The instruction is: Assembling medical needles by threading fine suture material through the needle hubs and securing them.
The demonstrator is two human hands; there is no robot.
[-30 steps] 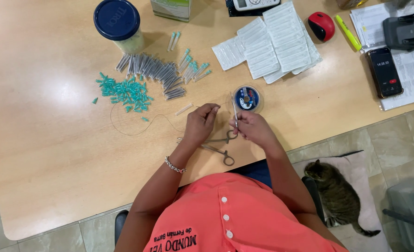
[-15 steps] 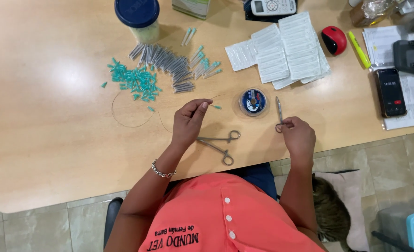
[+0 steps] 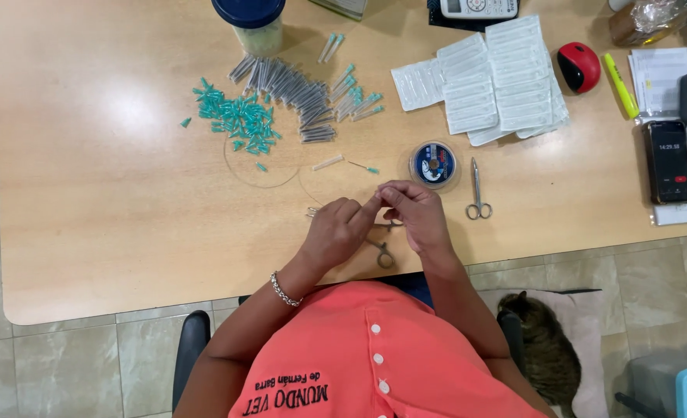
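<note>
A pale wooden table (image 3: 126, 201) on a tiled floor fills the view, with the person seated at its near edge in a coral shirt.

Both hands meet just in front of the body, near the middle of the near edge. The left hand (image 3: 335, 232) and the right hand (image 3: 419, 217) have their fingertips pinched together, touching, on something too fine to make out; it may be the thin clear thread (image 3: 262, 179) that loops across the table toward the left. Under the hands lies a metal clamp (image 3: 382, 251) with ring handles, partly hidden by them.

As a judgement, the work looks to be in its middle: 1 bare needle with a teal hub (image 3: 363, 166) and 1 clear cap (image 3: 328, 162) lie apart just beyond the hands, while a heap of capped needles (image 3: 293, 93) and a scatter of teal hubs (image 3: 239, 120) wait toward the far left edge.

Small scissors (image 3: 478, 192) lie free to the right of the hands, and a round spool (image 3: 434, 164) sits just beyond them. Further right are white packets (image 3: 498, 81), a red mouse (image 3: 578, 66), a yellow marker (image 3: 620, 85) and a phone (image 3: 667, 161). A blue-lidded jar (image 3: 252, 19) stands at the far edge. Nothing crowds the hands except the clamp below. A cat (image 3: 541, 348) rests on the floor at the right.
</note>
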